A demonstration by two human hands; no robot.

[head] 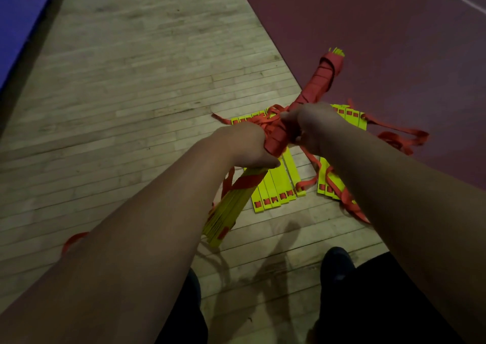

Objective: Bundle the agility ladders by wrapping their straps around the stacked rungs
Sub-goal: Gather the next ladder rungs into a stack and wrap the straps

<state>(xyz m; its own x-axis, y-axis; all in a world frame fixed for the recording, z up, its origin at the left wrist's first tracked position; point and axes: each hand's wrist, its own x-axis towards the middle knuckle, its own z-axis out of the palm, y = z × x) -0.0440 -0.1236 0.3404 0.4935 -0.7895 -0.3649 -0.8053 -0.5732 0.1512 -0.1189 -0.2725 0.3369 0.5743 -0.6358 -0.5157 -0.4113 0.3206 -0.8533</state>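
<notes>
**Q:** How is the bundle held, and to what end?

**A:** The stacked rungs (226, 212), bound in red strap (320, 83) along their far length, are held above the wooden floor (131, 80), slanting from lower left to upper right. The left hand (242, 146) is curled round the wrapped middle, presumably so that the stack is kept square. The right hand (307, 125) is closed just beyond it, apparently on a turn of the red strap, so that tension may be applied as it is wound.

**Q:** What is obscured?

**A:** The fingertips of both hands are hidden behind the bundle, so the exact pinch cannot be made out. Beneath the hands, loose rungs (278, 183) are spread flat on the floor and partly covered by the forearms. Slack straps (402, 135) are trailed onto the maroon mat (381, 41). Which ladder these belong to cannot be determined. The near end is bare yellow, so the wrapping is judged unfinished.
</notes>
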